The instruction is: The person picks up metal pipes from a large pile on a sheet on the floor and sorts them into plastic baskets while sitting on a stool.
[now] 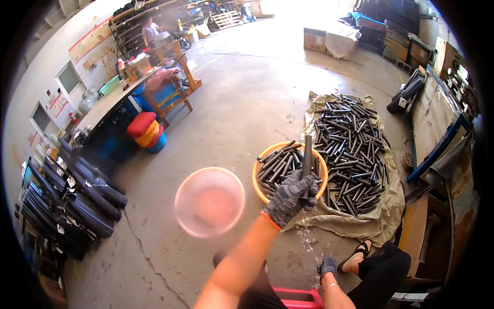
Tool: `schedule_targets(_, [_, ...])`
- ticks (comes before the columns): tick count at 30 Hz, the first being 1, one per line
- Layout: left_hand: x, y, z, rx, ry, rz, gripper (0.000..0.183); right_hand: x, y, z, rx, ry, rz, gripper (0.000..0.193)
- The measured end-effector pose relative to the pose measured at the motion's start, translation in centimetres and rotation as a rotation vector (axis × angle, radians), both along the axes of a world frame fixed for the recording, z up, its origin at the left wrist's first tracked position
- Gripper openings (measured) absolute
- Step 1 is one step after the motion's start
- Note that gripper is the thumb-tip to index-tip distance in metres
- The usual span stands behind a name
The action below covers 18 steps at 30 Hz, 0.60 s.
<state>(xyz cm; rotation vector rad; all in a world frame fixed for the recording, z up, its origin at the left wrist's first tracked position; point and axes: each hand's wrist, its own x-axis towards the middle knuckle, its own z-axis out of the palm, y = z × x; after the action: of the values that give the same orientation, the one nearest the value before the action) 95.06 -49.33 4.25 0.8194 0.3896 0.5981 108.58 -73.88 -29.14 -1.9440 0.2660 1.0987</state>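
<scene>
My left hand (293, 195), in a grey knit glove with an orange cuff, is closed around a black tube (307, 154) that stands nearly upright. It is above the near right rim of an orange plastic basket (256, 186), which holds many similar black tubes (275, 167). My right hand (327, 267), also gloved, is low between my legs, above the floor; its fingers are too small and blurred to read. Small white specks (307, 239) scatter between the two hands. Left of the orange basket, a pink mesh basket (208, 202) sits on the floor.
A large heap of black tubes (350, 149) lies on a tan sheet (378, 221) to the right. A pink stool (298, 298) is under me. Bundles of long black strips (67, 195) stand at left, near a long workbench (110, 105). Another person (150, 32) is far back.
</scene>
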Motion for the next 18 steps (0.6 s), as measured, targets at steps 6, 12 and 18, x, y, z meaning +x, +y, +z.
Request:
schedule_targets(6, [0.5,-1.4,-1.2,0.052,0.174,-0.172,0.021,0.5,12.9,21.5,1.036,-0.300,0.036,0.047])
schedule_targets(12, [1.2,-1.2,-2.1,0.330,0.116,-0.094,0.025,2.9,14.4,21.1,0.933,-0.145,0.509,0.038])
schedule_targets(18, [-0.2,-1.6,-0.7,-0.014,0.005,-0.215,0.020,0.9,4.9,4.1,-0.131,-1.077,1.348,0.016])
